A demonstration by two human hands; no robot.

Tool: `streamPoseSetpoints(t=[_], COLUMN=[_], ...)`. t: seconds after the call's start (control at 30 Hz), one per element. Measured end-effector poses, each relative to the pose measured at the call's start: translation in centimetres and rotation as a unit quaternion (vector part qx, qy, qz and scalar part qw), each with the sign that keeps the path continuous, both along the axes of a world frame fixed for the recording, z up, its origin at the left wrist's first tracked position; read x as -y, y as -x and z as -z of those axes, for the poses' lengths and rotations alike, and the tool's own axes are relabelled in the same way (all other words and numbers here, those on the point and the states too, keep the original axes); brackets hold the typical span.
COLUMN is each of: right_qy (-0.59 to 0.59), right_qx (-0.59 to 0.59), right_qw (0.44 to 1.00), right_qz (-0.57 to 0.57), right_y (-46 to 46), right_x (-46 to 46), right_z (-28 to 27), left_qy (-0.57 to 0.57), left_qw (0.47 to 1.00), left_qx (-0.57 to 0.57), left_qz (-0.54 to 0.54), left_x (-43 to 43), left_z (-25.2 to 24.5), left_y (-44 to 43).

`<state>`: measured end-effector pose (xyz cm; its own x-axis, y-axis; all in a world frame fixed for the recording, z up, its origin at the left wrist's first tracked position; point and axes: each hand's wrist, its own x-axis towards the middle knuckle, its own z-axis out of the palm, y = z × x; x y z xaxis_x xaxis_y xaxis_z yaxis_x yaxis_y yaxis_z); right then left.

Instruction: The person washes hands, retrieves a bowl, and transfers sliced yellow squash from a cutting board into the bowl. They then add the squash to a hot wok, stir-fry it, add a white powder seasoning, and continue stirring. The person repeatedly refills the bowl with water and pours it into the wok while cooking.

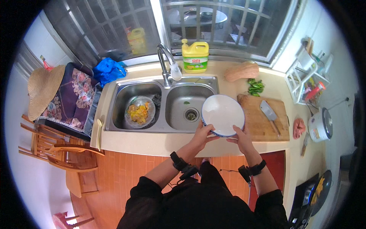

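A white bowl with a blue-patterned rim (223,115) is held between both hands, its bare white inside facing up towards me. My left hand (205,133) grips its near left edge, and my right hand (240,136) grips the near right edge. Beneath and around it are the right sink basin (178,106), where a green leaf scrap lies near the drain (191,114), and a wooden cutting board (251,126). On that board rests a cleaver (268,111) with a wooden handle.
The left basin (120,94) holds a clear bowl of yellow-orange scraps (139,113). Behind the sink stand a faucet (163,60) and a yellow detergent jug (195,55). A squash (242,70), green peppers (255,87), a rice cooker (318,126) and a pan (322,193) are at right.
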<state>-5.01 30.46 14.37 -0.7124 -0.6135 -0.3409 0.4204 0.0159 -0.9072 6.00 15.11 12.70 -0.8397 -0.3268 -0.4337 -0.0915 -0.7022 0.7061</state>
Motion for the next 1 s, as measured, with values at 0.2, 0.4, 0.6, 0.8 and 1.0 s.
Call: streamPoseSetpoints(t=[0.2,0.4,0.6,0.8,1.0], right_qy=[0.012,-0.038,-0.082,-0.069,-0.060], right_qx=[0.125,0.079,0.060,0.104,0.084], right_qw=[0.990,0.995,0.995,0.992,0.993], right_qz=[-0.066,-0.044,-0.016,0.022,0.049], right_y=[4.5,4.8,2.0,-1.4,-3.2], right_x=[8.2,14.2,17.5,19.6,20.8], right_z=[3.1,3.7,3.5,2.8,2.0], left_qy=[0.031,0.071,0.099,0.105,0.077], left_qw=[0.998,0.994,0.994,0.979,0.969], left_qx=[0.043,0.074,-0.007,-0.035,-0.042], left_qz=[0.043,-0.047,0.053,0.169,0.229], left_x=[9.2,25.8,34.2,36.3,37.9], left_z=[3.1,5.8,7.5,8.2,9.2], left_y=[1.5,2.3,8.7,11.1,12.2])
